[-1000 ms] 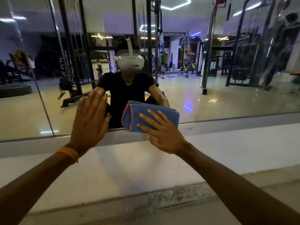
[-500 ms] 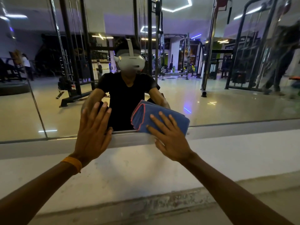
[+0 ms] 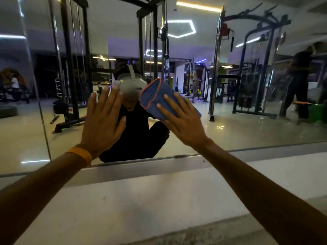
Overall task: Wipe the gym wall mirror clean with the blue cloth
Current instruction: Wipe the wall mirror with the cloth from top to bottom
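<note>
The wall mirror [image 3: 247, 124] fills the upper part of the head view and reflects the gym. A folded blue cloth [image 3: 154, 98] with an orange-red hem lies flat against the glass near the middle. My right hand [image 3: 182, 122] presses on it with straight, spread fingers. My left hand [image 3: 102, 122], an orange band at its wrist, lies flat on the glass just left of the cloth, fingers straight. Part of the cloth is hidden under my right palm.
Under the mirror runs a grey frame strip [image 3: 265, 151], then a pale ledge [image 3: 159, 200] and a rough floor edge. A vertical seam [image 3: 42, 124] splits the glass at left. Reflected weight racks and a person [image 3: 297, 82] appear at right.
Both hands have slid up the glass from the mirror's bottom edge to about mid-height. The cloth went up with my right hand and tilted.
</note>
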Available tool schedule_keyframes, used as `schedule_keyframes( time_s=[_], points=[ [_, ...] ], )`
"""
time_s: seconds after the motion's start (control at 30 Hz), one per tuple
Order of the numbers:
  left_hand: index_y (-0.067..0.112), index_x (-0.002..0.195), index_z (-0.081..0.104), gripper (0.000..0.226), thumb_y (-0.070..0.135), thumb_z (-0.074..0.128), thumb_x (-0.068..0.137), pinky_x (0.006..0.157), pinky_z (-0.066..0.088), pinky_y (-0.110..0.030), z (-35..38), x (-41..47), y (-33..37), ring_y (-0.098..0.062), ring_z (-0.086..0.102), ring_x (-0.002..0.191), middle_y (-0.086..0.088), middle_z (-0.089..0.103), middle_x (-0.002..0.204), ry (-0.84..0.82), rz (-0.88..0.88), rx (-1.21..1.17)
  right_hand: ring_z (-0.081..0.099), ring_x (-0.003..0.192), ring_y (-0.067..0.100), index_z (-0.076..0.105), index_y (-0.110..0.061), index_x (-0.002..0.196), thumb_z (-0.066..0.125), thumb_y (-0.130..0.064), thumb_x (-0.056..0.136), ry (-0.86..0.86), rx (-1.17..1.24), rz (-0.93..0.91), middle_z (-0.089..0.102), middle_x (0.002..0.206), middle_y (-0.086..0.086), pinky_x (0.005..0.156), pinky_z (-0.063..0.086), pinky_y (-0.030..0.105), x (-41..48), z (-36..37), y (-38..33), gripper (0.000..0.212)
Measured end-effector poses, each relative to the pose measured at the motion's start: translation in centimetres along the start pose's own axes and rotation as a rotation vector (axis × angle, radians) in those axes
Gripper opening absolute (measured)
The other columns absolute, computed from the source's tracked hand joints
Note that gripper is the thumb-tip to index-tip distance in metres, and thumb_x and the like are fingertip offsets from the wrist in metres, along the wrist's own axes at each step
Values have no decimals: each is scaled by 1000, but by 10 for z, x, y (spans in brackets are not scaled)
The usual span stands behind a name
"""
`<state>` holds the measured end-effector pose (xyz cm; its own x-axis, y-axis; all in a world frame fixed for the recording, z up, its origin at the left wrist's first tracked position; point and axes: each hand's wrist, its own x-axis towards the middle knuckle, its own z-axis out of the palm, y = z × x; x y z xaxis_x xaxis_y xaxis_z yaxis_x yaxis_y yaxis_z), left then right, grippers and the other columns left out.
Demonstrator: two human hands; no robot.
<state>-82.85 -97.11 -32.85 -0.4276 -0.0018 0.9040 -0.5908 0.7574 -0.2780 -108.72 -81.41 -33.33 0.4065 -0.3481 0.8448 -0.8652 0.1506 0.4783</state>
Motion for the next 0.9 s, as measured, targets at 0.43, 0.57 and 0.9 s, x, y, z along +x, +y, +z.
schedule_keyframes(
  time_s=[0.43, 0.57, 0.9],
  points=[
    [3, 164, 18, 74, 46, 31, 104, 128, 6, -60, -22, 57, -39, -34, 4, 161, -17, 10, 173, 29, 74, 10, 20, 155, 40, 42, -19, 157, 28, -48, 111, -46, -54, 11, 32, 166, 15, 126, 17, 57, 63, -27, 27, 56],
    [7, 165, 14, 77, 51, 27, 103, 129, -10, -48, -23, 88, -43, -31, 1, 161, -14, 6, 173, 25, 57, -8, 23, 154, 42, 38, -19, 158, 33, -39, 111, 117, -58, 429, 32, 165, 18, 125, 20, 58, 100, -44, 70, 51],
    [2, 161, 24, 79, 53, 25, 101, 128, -13, -44, -25, 103, -41, -34, 6, 159, -18, 17, 171, 49, 66, 14, 21, 153, 39, 29, -24, 157, 43, -44, 108, 11, -132, -3, 30, 165, 17, 130, -2, 44, 118, -39, 54, 56]
  ],
)
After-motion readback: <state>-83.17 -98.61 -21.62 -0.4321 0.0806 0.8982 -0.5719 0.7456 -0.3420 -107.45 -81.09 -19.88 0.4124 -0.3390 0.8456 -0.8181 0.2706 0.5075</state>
